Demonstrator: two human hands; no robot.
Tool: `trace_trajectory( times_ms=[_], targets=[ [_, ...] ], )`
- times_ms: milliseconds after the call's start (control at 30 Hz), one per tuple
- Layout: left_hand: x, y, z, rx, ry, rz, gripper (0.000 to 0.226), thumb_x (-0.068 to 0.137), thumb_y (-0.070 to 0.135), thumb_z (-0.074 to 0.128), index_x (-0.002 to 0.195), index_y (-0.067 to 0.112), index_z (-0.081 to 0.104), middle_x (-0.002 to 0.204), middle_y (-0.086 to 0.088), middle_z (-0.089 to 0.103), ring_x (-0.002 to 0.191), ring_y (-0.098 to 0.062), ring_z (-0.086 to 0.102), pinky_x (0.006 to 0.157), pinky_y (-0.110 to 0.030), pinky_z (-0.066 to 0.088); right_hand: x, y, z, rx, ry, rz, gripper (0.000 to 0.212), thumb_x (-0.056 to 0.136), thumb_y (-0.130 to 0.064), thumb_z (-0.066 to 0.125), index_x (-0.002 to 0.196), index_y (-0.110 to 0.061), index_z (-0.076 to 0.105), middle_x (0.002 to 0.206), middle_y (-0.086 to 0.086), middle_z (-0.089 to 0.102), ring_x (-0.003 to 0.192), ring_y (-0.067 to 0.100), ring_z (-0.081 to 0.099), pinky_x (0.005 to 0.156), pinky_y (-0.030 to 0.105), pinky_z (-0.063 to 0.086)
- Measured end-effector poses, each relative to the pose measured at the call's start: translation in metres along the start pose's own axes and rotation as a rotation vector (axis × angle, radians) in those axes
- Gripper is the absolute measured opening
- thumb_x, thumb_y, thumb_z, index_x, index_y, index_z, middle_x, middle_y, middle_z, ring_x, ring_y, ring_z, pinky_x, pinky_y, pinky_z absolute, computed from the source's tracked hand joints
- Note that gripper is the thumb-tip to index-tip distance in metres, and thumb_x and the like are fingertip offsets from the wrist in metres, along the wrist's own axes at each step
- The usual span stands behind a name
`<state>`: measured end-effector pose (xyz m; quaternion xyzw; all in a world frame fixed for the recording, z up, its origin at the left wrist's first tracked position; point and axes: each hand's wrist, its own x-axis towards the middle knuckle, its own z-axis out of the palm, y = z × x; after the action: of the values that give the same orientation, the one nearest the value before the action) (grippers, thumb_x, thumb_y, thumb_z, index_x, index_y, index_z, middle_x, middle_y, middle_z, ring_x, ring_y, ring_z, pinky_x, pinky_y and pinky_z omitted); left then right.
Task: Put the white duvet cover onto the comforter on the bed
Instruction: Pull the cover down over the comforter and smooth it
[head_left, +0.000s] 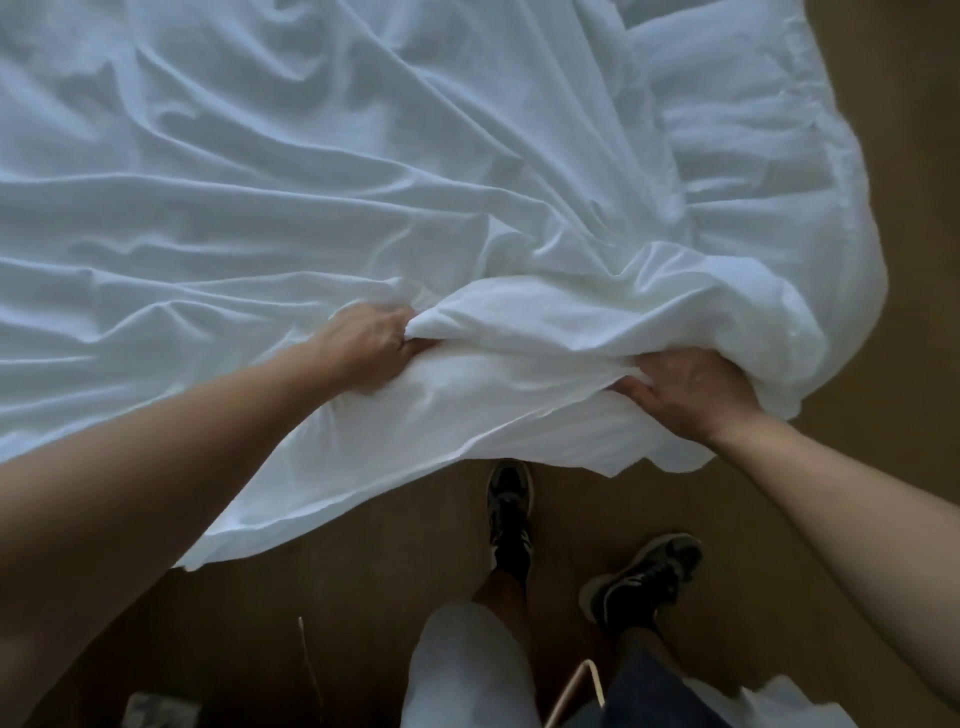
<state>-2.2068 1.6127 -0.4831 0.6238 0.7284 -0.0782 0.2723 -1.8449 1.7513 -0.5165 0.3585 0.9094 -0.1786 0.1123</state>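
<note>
The white duvet cover (311, 208) lies wrinkled across the bed and fills most of the view, its near edge hanging over the bed's foot. A thicker bundle of white fabric (597, 322) is bunched at the near right corner; whether this is the comforter inside the cover I cannot tell. My left hand (369, 338) grips a fold of the cover at the bundle's left end. My right hand (691, 395) grips the bundle's lower right side, fingers curled under the fabric.
Brown floor (311, 623) runs along the bed's near and right sides. My two feet in dark sneakers (511, 509) stand close to the bed's edge. A thin pale rod (576, 686) and some white material (779, 701) lie near my legs at the bottom.
</note>
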Motion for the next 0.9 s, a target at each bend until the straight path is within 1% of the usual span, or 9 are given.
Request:
trace_trajectory(
  times_ms=[133, 200, 300, 367, 433, 533, 700, 833, 900],
  targets=[
    [-0.009, 0.035, 0.028, 0.113, -0.316, 0.012, 0.064, 0.093, 0.073, 0.032, 0.139, 0.03, 0.046, 0.135, -0.003, 0.063, 0.12, -0.03, 0.06, 0.098, -0.039, 0.047, -0.023, 0.023, -0.006, 0.067, 0.497, -0.033, 0.07, 0.096, -0.069, 0.045, 0.099, -0.001, 0.064, 0.097, 0.019, 0.066, 0.087, 0.039, 0.064, 0.075, 0.044, 0.05],
    [-0.006, 0.068, 0.03, 0.227, -0.505, 0.058, 0.06, 0.091, 0.071, 0.046, 0.133, 0.029, 0.053, 0.129, 0.0, 0.064, 0.116, -0.027, 0.061, 0.098, -0.039, 0.049, -0.029, 0.043, -0.013, 0.057, 0.708, 0.194, 0.059, 0.096, -0.06, 0.055, 0.109, -0.003, 0.058, 0.115, 0.024, 0.057, 0.102, 0.041, 0.055, 0.086, 0.048, 0.043],
    [0.027, 0.113, -0.004, 0.423, -0.822, -0.01, 0.081, 0.078, 0.086, 0.05, 0.119, 0.019, 0.069, 0.097, 0.006, 0.064, 0.1, -0.024, 0.063, 0.084, -0.034, 0.047, -0.012, 0.062, -0.029, 0.369, 0.521, 0.633, 0.079, 0.085, -0.068, 0.066, 0.136, -0.011, 0.047, 0.138, 0.015, 0.05, 0.123, 0.035, 0.049, 0.101, 0.048, 0.04],
    [0.057, 0.139, -0.039, 0.466, -0.909, -0.043, 0.087, 0.069, 0.093, 0.051, 0.093, 0.011, 0.071, 0.072, 0.003, 0.069, 0.076, -0.018, 0.068, 0.067, -0.03, 0.045, 0.004, 0.061, -0.036, 0.775, 0.29, 0.712, 0.082, 0.074, -0.069, 0.076, 0.131, -0.014, 0.055, 0.125, 0.002, 0.061, 0.113, 0.023, 0.06, 0.094, 0.04, 0.05],
    [0.091, 0.161, -0.072, 0.372, -0.666, 0.019, 0.082, 0.064, 0.093, 0.053, 0.076, 0.013, 0.069, 0.062, 0.002, 0.069, 0.063, -0.017, 0.066, 0.056, -0.029, 0.04, 0.013, 0.051, -0.032, 1.079, 0.085, 0.633, 0.056, 0.068, -0.056, 0.087, 0.107, -0.021, 0.068, 0.104, -0.005, 0.072, 0.091, 0.012, 0.071, 0.077, 0.03, 0.058],
    [0.141, 0.202, -0.089, 0.032, -0.047, 0.079, 0.077, 0.062, 0.089, 0.052, 0.09, 0.018, 0.064, 0.076, 0.005, 0.062, 0.075, -0.022, 0.064, 0.061, -0.03, 0.042, 0.011, 0.052, -0.014, 1.16, -0.107, 0.474, 0.03, 0.074, -0.036, 0.088, 0.095, -0.033, 0.068, 0.098, -0.011, 0.072, 0.088, 0.007, 0.07, 0.071, 0.024, 0.056],
    [0.186, 0.262, -0.043, -0.369, -0.251, -0.479, 0.073, 0.08, 0.074, 0.06, 0.092, 0.003, 0.065, 0.082, -0.018, 0.069, 0.056, -0.033, 0.071, 0.045, -0.029, 0.055, -0.018, 0.092, -0.024, 0.996, -0.007, 0.432, 0.025, 0.082, -0.03, 0.082, 0.103, -0.028, 0.067, 0.093, -0.014, 0.068, 0.087, 0.01, 0.066, 0.067, 0.02, 0.047],
    [0.193, 0.302, -0.024, -0.345, -0.073, -0.394, 0.032, 0.092, 0.02, 0.05, 0.107, -0.001, 0.068, 0.117, -0.025, 0.067, 0.105, -0.038, 0.065, 0.081, -0.032, 0.047, -0.03, 0.095, -0.037, 1.072, -0.265, 0.274, 0.034, 0.076, -0.042, 0.086, 0.1, -0.035, 0.063, 0.091, -0.02, 0.071, 0.086, -0.002, 0.066, 0.072, 0.009, 0.047],
    [0.199, 0.33, -0.024, -0.384, -0.045, -0.325, 0.024, 0.091, 0.011, 0.049, 0.098, -0.002, 0.069, 0.108, -0.027, 0.069, 0.101, -0.04, 0.066, 0.074, -0.033, 0.043, -0.024, 0.112, -0.049, 1.267, -0.316, 0.292, 0.056, 0.064, -0.063, 0.085, 0.108, -0.034, 0.066, 0.097, -0.018, 0.075, 0.09, -0.001, 0.07, 0.076, 0.013, 0.053]
  ],
)
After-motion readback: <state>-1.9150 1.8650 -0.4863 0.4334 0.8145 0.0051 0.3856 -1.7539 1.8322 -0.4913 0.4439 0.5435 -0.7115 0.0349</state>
